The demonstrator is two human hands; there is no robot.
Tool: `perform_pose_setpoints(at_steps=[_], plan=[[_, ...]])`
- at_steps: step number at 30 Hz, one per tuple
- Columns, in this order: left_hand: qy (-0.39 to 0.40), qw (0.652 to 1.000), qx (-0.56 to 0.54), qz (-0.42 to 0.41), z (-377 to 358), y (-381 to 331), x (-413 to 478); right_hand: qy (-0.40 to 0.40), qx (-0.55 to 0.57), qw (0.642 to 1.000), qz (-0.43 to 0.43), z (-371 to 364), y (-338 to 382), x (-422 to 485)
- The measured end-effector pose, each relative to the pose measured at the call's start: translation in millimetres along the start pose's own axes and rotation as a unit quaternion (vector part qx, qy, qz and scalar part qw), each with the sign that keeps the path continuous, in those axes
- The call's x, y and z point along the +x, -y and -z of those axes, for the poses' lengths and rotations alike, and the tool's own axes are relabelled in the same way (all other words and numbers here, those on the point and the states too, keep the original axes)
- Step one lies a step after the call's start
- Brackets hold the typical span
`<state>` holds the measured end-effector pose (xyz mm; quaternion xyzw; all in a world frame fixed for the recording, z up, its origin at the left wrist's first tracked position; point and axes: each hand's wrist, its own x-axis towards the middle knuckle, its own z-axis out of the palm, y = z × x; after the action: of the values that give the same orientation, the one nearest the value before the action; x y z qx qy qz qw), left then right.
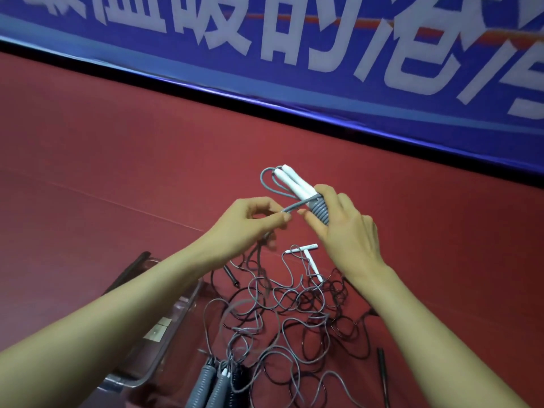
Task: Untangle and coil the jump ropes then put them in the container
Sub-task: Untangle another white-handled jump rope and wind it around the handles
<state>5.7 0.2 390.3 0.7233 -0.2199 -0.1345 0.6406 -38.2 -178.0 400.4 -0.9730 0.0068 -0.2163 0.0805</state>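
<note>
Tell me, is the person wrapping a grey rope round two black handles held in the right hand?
Not quite: the handles are white, not black. The head view shows the right hand holding them, with the grey rope coiled round them and the left hand pinching its free end.

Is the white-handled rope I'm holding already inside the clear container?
No: the right hand grips the white handles in the air, the left hand pinches their grey cord, away from the container.
</note>
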Motion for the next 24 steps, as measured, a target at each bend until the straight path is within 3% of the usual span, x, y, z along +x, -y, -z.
perform_pose_setpoints(at_steps=[3, 9, 14, 17, 22, 24], plan=[[0.017, 0.998, -0.054, 0.009, -6.2, -4.3, -1.1, -0.022, 0.048, 0.999, -0.012, 0.0, 0.6, 2.8], [0.084, 0.977, -0.143, 0.136, -4.8, -1.6, 5.6, -0.022, 0.138, 0.989, -0.05, 1.7, 0.9, 4.6], [0.027, 0.992, -0.087, 0.092, 3.8, 6.6, 10.3, 0.054, 0.237, 0.969, -0.045, 4.4, 1.5, 4.6], [0.006, 0.999, -0.01, 0.053, 5.0, 9.5, 10.2, 0.112, 0.361, 0.924, -0.066, 6.5, 2.4, 4.8], [-0.056, 0.995, 0.073, 0.038, -0.6, 12.6, 7.8, 0.169, 0.599, 0.773, -0.123, 7.5, 8.7, 4.9], [-0.064, 0.994, 0.072, 0.047, -1.3, 15.8, 6.5, 0.174, 0.616, 0.756, -0.138, 6.4, 7.6, 4.8]])
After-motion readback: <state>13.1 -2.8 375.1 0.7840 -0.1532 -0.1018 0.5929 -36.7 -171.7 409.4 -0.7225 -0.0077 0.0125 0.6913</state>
